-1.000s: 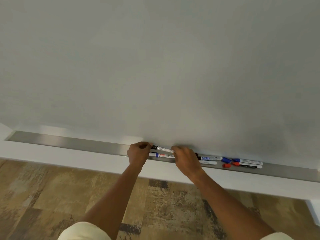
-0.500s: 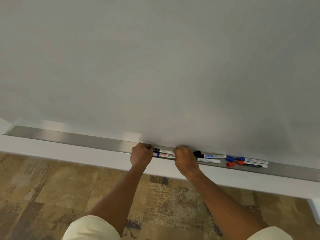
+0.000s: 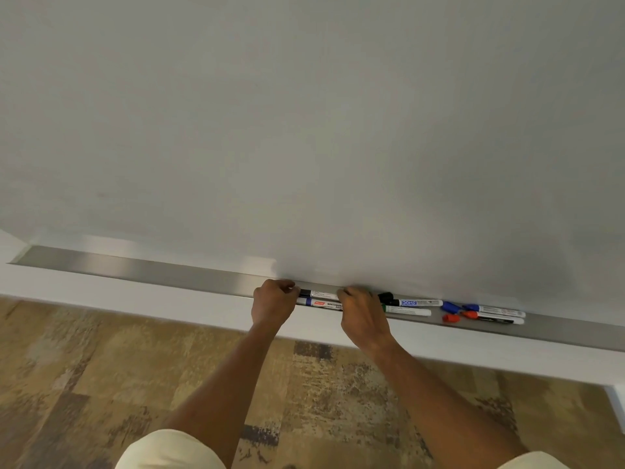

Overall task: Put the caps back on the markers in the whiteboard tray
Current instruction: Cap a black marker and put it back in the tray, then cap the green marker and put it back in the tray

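A long metal whiteboard tray (image 3: 142, 270) runs below the board. My left hand (image 3: 273, 302) and my right hand (image 3: 362, 311) each grip one end of a white marker with a black band (image 3: 321, 294), held level just over the tray. A blue-banded marker (image 3: 321, 303) lies in the tray right beneath it. To the right of my right hand lie a black-capped marker (image 3: 414, 302) and a green-tipped marker (image 3: 407, 311). Farther right are a loose blue cap (image 3: 450, 307), a loose red cap (image 3: 450, 318), a blue marker (image 3: 495, 310) and a red marker (image 3: 493, 318).
The whiteboard (image 3: 304, 130) fills the upper view. A white ledge (image 3: 169, 306) runs under the tray. A patterned brown carpet (image 3: 101, 384) lies below. The tray's left half holds nothing.
Both hands have stayed on the black-banded marker's ends and lowered it slightly toward the tray; the view has shifted a little.
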Demonstrator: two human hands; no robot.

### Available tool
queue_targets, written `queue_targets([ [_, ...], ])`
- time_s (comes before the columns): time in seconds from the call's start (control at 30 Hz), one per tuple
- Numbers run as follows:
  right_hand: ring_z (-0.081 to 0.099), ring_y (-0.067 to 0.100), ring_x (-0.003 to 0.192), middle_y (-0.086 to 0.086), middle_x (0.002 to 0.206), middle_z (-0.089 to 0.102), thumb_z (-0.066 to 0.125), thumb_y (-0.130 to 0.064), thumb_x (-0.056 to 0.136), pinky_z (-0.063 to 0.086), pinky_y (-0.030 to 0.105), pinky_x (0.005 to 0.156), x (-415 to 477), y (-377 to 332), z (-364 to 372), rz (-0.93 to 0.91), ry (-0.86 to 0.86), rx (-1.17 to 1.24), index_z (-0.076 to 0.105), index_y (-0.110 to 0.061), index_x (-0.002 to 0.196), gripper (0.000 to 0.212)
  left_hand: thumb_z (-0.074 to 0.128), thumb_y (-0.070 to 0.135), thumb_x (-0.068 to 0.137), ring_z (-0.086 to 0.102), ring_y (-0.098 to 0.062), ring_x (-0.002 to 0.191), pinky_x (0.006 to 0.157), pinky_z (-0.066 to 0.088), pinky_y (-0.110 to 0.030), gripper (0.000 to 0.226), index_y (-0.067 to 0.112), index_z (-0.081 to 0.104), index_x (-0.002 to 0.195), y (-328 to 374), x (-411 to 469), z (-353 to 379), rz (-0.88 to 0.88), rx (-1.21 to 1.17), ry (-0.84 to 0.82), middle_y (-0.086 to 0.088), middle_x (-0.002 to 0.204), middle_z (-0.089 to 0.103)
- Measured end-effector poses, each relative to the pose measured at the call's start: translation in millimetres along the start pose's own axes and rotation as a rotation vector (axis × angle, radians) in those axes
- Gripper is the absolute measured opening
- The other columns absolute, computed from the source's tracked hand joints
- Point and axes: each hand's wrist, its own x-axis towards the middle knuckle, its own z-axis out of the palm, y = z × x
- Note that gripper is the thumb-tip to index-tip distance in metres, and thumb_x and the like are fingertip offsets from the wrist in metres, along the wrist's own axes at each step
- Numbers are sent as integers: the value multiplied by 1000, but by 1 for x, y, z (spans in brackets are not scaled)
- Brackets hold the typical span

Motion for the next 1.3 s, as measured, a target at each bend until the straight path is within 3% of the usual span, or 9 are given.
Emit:
queue_targets([
  [0.27,64,31,96,10,105,71,51,7,80,51,40,85,-2,2,-4,-20,7,1,66,-8,112,38,63,31,91,68,-30,100,78,45,-27,24,19,80,104,2,-2,0,33,3,49,-7,101,79],
  [0.37,64,29,94,7,101,71,51,3,83,50,40,82,-9,11,-12,-17,36,26,67,-9,110,33,64,33,93,69,-24,103,81,44,-24,31,16,77,115,4,-8,-1,93,-7,107,-1,111,78],
  [0.47,64,29,93,7,98,71,54,1,86,51,42,81,-21,33,-22,-6,79,64,69,-8,103,25,64,35,94,71,-18,92,80,48,-23,30,17,77,114,10,-16,3,235,8,129,0,106,79],
  [0.53,65,27,97,10,105,72,58,-1,89,55,42,87,-32,53,-28,11,103,100,70,-5,110,24,64,34,94,72,-17,85,79,50,-24,27,17,79,110,18,-23,10,358,33,112,-1,100,80],
  [0.63,66,25,101,11,111,72,61,-3,91,57,40,92,-46,81,-36,44,129,105,69,-5,115,26,67,26,94,71,-25,91,85,54,-31,23,14,79,110,31,-35,28,549,69,43,-5,103,80],
  [0.8,65,24,102,9,111,72,61,-1,89,57,37,90,-60,107,-40,63,126,64,70,-6,114,27,64,16,93,57,-30,114,94,48,-39,33,15,71,125,46,-49,66,703,272,-119,-4,125,72],
  [0.93,64,24,107,10,115,71,63,-5,89,56,37,92,-67,112,-33,45,85,34,69,-8,117,29,55,17,95,51,-29,120,91,44,-43,35,21,64,129,53,-51,81,773,526,-140,3,135,64],
  [1.13,57,27,120,10,129,64,58,-8,92,50,41,101,-69,114,-25,39,21,-28,62,-9,128,36,45,27,100,50,-28,113,85,40,-42,30,21,60,125,58,-47,90,806,702,-155,3,127,65],
  [1.3,59,25,114,9,124,66,57,-8,92,51,37,97,-72,121,-25,40,31,-25,63,-10,124,32,47,32,101,48,-28,119,91,39,-44,32,21,66,125,58,-45,91,807,762,-201,1,128,65],
])
